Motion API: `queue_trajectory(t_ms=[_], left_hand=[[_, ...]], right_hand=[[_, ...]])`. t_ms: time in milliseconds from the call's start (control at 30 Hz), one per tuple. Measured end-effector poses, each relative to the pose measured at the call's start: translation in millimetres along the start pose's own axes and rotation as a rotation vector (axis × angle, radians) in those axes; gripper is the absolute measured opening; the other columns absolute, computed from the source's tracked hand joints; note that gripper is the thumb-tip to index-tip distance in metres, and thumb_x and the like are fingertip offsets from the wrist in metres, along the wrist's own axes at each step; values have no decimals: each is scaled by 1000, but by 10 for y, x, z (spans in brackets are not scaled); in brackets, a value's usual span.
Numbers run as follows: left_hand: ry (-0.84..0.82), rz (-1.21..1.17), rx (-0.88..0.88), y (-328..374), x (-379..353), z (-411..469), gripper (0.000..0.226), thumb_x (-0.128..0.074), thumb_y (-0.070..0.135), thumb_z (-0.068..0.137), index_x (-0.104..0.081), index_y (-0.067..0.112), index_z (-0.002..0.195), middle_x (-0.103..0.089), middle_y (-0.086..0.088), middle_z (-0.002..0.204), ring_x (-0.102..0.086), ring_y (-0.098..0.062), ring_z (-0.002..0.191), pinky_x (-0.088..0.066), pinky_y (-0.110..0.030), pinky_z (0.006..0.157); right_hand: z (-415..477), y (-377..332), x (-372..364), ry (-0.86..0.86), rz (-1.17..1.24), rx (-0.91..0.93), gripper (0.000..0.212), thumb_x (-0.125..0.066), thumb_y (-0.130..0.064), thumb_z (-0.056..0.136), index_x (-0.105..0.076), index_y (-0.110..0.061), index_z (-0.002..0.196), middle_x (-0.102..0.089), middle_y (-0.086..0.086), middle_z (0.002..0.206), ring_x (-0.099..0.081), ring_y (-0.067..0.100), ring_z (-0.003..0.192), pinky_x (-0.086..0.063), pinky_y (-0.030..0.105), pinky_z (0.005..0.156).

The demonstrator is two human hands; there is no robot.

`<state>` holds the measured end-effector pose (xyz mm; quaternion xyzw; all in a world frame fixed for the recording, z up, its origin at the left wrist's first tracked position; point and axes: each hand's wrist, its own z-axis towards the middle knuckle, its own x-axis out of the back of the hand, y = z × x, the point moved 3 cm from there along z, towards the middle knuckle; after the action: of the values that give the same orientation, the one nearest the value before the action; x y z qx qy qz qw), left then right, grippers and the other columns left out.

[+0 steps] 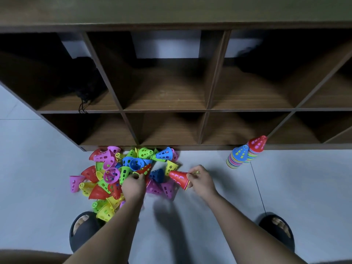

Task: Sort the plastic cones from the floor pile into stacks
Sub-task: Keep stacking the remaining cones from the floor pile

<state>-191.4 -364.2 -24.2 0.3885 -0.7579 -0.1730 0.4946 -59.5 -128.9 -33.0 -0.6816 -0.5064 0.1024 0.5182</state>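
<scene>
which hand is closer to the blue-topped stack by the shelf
Right. The right hand, holding a red cone, is left of the blue-topped stack and nearer the camera; the left hand is farther left, at the cone pile.

Looking like a room in a home, perhaps a playroom or childcare corner. Showing a dark wood cubby shelf (163,110) standing on a pale, smooth tiled floor (295,187), a thin grout line (257,187) running across it. Keeping something black (85,79) in one upper cubby, a cord (82,106) dangling over the edge, too dark for telling more. Lying in a loose pile at the shelf's foot: bright plastic toy cones (114,176) with cut-out holes. Standing off to the right, just before the shelf: two stacks (255,147) of them. Wearing black open-toed slippers (76,244) indoors, bare toes showing, pointing to a domestic setting.
</scene>
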Motion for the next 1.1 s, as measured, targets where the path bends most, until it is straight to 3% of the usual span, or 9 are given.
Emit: queue_trajectory(t_ms=[67,167,267,400,533,633,833,1000,1100], left_hand=[[-8,-7,-26,45,9,-28,28,-63,31,103,-69,22,78,-73,-6,74,-73,-29,71,-61,-42,66],[-43,-40,-23,97,-13,-69,23,-62,26,103,-75,14,89,-74,-7,77,-68,-25,67,-54,-35,58],[-84,-63,-27,121,-88,-85,23,-59,24,104,-78,11,100,-75,-8,80,-57,-19,60,-44,-29,51],[-173,-120,-17,236,-199,-135,19,-60,22,106,-78,14,109,-77,-7,90,-47,-12,54,-37,-24,44],[-303,-235,-24,447,-329,-268,17,-59,17,108,-75,12,108,-75,-9,99,-62,-17,74,-49,-27,59],[-387,-311,-25,574,-440,-372,19,-56,11,108,-74,10,100,-71,-11,94,-60,-22,82,-50,-36,76],[-518,-365,-21,685,-740,-477,23,-53,14,109,-73,2,109,-67,-12,92,-59,-21,84,-46,-33,75],[-543,-364,-35,693,-969,-606,23,-54,16,108,-75,5,106,-67,-9,89,-55,-20,82,-43,-34,75],[-581,-303,-63,670,-1105,-642,26,-53,17,108,-77,9,103,-71,-5,90,-57,-18,81,-44,-34,74]], right_hand=[[-26,-25,120,30,107,-31,14,-72,-15,94,-61,-24,94,-71,14,88,-68,19,60,-52,29,51],[-24,12,273,64,205,-55,12,-67,-10,98,-59,-19,97,-69,14,91,-64,19,61,-50,27,50],[15,84,372,74,261,-86,7,-63,-10,101,-59,-14,104,-71,14,100,-65,21,66,-52,33,62],[73,164,444,77,278,-144,11,-60,-12,103,-58,-12,114,-70,10,98,-66,19,64,-54,37,67],[157,285,441,92,284,-200,9,-57,-12,104,-60,-11,112,-71,12,88,-66,20,61,-56,38,68],[190,354,422,114,290,-229,6,-55,-13,105,-60,-13,108,-70,13,86,-66,20,58,-58,37,65],[220,432,416,158,255,-284,12,-57,-3,94,-60,-15,95,-72,20,89,-66,26,56,-57,32,58],[149,552,437,132,215,-352,8,-62,-6,91,-63,-14,94,-73,17,92,-70,29,66,-65,42,72],[117,615,416,63,200,-379,4,-61,-9,93,-60,-11,96,-71,17,88,-66,25,63,-60,33,59]])
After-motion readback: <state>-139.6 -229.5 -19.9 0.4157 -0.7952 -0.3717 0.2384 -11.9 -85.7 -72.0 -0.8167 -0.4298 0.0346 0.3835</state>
